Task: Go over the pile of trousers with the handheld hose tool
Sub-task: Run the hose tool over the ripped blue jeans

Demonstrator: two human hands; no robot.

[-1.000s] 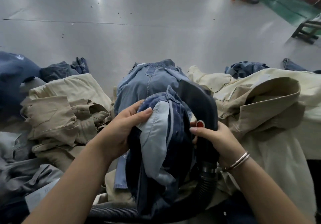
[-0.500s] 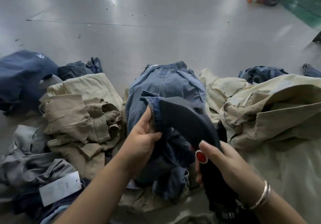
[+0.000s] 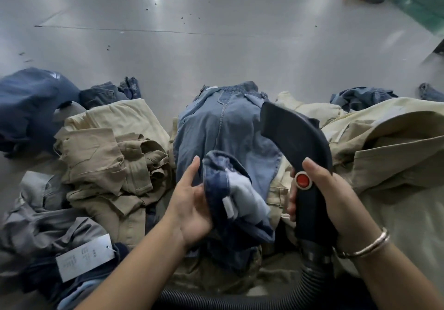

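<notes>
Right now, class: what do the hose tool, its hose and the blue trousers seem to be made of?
Hose tool: matt black, smoothly moulded, probably plastic; glossy red button.
Hose: black, ribbed, likely flexible plastic or rubber.
Blue trousers: faded blue with a stitched seam, apparently denim.

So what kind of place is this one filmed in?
Probably a garment factory's finishing area: heaps of khaki trousers and jeans on a big grey worktable, a paper tag on one pair, and a hose tool held in the right hand.
</notes>
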